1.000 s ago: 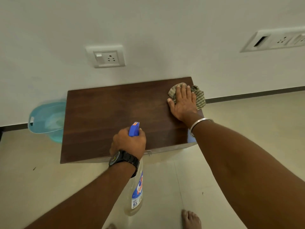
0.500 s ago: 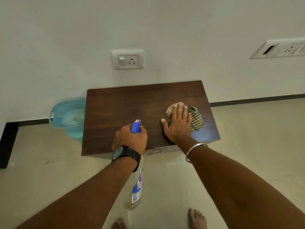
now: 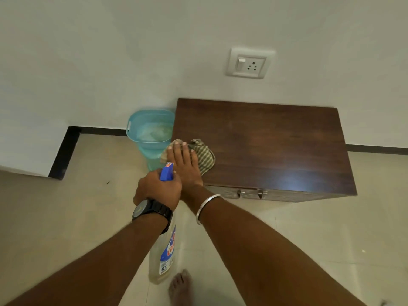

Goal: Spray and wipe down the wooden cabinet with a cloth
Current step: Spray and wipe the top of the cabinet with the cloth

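Note:
A low dark wooden cabinet (image 3: 276,149) stands against the white wall, its metal handles showing on the front. A checked green cloth (image 3: 204,154) lies on the cabinet's front left corner, part of it over the left edge. My right hand (image 3: 184,164) presses flat on the cloth with fingers spread. My left hand (image 3: 157,188) grips the neck of a clear spray bottle (image 3: 163,259) with a blue trigger head, held just in front of the cabinet's left corner and hanging down over the floor.
A light blue plastic bin (image 3: 150,131) stands on the floor against the cabinet's left side. A wall socket (image 3: 249,64) sits above the cabinet. My bare foot (image 3: 180,286) is on the beige tiled floor. A black skirting runs along the wall.
My right hand has slid the cloth across the top from the far right corner to the front left corner. The view has swung left. The left hand still holds the bottle.

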